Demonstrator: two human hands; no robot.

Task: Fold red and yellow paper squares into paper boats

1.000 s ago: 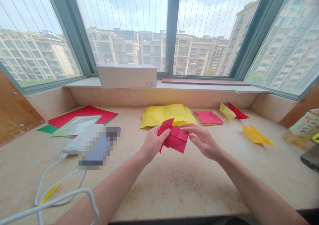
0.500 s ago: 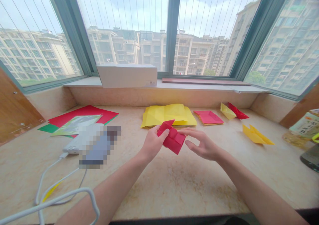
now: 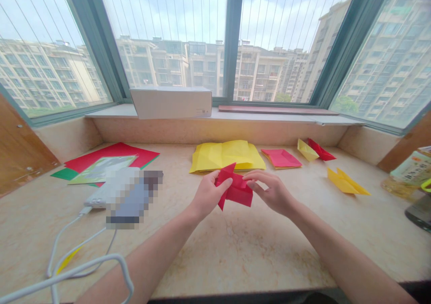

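My left hand (image 3: 206,195) grips a red folded paper (image 3: 240,196) above the counter, thumb on its upper face. Pointed flaps stick out at the top and at the lower left of the paper. From the other side, my right hand (image 3: 275,192) pinches the paper's upper right edge between thumb and fingers. Just behind the hands lies a stack of creased yellow paper (image 3: 225,153). Right of that stack is a small pile of square folded papers, a red one (image 3: 281,158) on top.
Folded paper shapes, yellow (image 3: 346,182), pale yellow (image 3: 307,150) and red (image 3: 321,150), stand to the right. At left are red sheets (image 3: 111,151), a white power bank (image 3: 114,187), a blurred-out device (image 3: 131,205) and white cables (image 3: 84,261). A bottle (image 3: 409,174) is far right.
The red paper has turned in my left hand, and a flap now points down at its lower left. My right thumb and fingers have closed on its right edge.
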